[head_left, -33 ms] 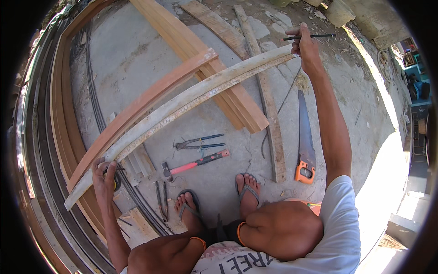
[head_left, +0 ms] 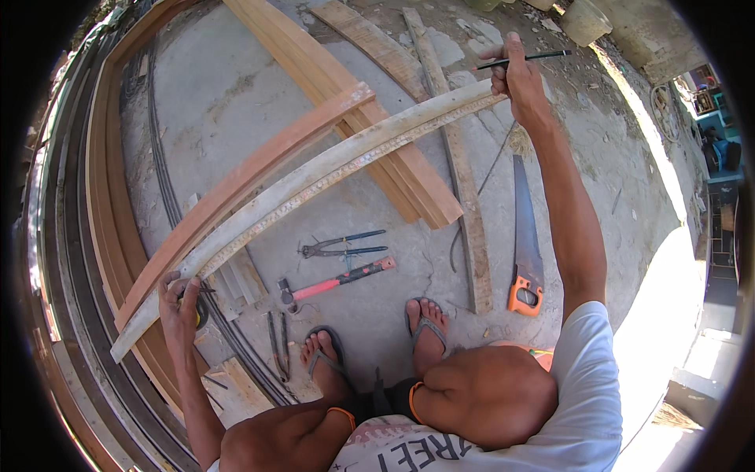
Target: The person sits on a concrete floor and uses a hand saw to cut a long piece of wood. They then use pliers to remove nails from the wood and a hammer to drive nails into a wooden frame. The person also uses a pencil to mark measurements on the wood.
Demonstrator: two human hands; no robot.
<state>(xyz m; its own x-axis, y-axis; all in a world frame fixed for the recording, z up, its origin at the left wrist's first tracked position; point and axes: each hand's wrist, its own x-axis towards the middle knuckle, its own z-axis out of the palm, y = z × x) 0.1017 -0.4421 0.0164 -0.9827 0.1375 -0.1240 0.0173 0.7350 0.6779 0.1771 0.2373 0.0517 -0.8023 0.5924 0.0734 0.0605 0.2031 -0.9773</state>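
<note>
A long pale plank [head_left: 314, 175] with a rough, speckled lower edge slants across in front of me, lower left to upper right. My left hand [head_left: 178, 303] is closed around the plank's near part, thumb on its edge. Behind that hand a bit of a yellow and black rounded thing [head_left: 202, 315] shows, mostly hidden. At the plank's far end is my right hand [head_left: 515, 79], pinching a dark pencil [head_left: 543, 56]. Some of its fingers are at the plank's edge. A reddish board [head_left: 244, 177] lies alongside the plank.
Stacked brown boards [head_left: 409, 181] pass beneath the plank. On the concrete lie pincers [head_left: 314, 250], a red and black hammer [head_left: 338, 282] and an orange-handled handsaw [head_left: 527, 244]. A narrow wooden strip [head_left: 472, 244] is left of the saw. Long timbers [head_left: 102, 204] line the left side.
My right hand, with the pencil, has shifted slightly left and away from me along the plank's far end. The left hand stays in place.
</note>
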